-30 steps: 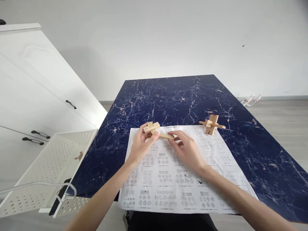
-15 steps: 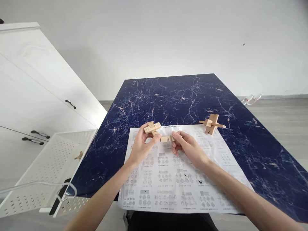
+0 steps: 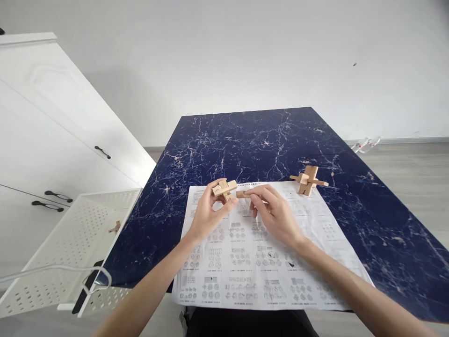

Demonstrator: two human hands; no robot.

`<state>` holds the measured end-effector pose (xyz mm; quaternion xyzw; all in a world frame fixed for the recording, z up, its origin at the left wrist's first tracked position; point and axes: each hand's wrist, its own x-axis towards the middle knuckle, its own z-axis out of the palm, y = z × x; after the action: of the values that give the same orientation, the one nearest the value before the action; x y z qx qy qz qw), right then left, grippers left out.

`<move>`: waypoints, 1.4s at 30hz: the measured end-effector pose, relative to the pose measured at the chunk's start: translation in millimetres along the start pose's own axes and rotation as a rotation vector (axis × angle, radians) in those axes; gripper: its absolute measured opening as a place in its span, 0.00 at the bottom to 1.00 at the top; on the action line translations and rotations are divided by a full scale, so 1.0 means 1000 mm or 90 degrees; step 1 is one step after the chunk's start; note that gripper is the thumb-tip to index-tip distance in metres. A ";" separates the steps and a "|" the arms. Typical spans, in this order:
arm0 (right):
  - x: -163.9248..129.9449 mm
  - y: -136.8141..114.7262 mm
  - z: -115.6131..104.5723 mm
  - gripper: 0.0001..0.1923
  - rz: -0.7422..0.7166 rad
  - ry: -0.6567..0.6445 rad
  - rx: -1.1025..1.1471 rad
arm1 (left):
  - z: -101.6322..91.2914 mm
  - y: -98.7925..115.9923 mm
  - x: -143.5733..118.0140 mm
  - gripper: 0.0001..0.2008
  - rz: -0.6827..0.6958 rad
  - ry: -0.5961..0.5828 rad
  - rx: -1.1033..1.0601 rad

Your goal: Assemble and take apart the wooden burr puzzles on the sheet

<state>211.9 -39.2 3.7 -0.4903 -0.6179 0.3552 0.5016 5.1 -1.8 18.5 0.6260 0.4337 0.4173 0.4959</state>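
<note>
I have brought the loose bar (image 3: pixel 244 193) up against the cluster (image 3: pixel 224 188). Half a second ago my right hand (image 3: pixel 275 216) held that bar lower, with a clear gap between it and the block pieces; now its left end sits just beside the cluster's right side, close enough that I cannot tell whether the two touch. A second ago the bar lay flatter and longer in my view, under my fingers, so I have turned it and lifted it since then.

My left hand (image 3: pixel 210 213) is closed on the cluster, thumb below and fingers on top, holding it just above the far edge of the sheet (image 3: pixel 259 262). My right fingertips are pinched on the bar, which pokes out to the left of them.

As I judge it, the bar is now lined up to go into the cluster, so the joining step is at hand rather than done.

The finished cross (image 3: pixel 307 179) stands as before on the table (image 3: pixel 266 140), at the sheet's far right corner. The tray (image 3: pixel 70 243) at my left has not shifted.
</note>
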 end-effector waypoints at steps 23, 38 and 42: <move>-0.006 0.003 -0.006 0.15 -0.123 -0.019 -0.199 | -0.004 0.001 -0.003 0.33 0.061 -0.110 0.172; -0.008 0.002 -0.009 0.13 -0.193 -0.094 -0.176 | -0.005 -0.003 -0.002 0.32 0.126 -0.168 0.236; -0.009 0.002 -0.008 0.12 -0.191 -0.100 -0.162 | -0.005 -0.002 -0.003 0.32 0.090 -0.195 0.207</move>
<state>220.4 -47.3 1.3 -0.4229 -0.7611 0.2331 0.4332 -1.2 -3.0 16.7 0.7825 0.3700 0.2759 0.4180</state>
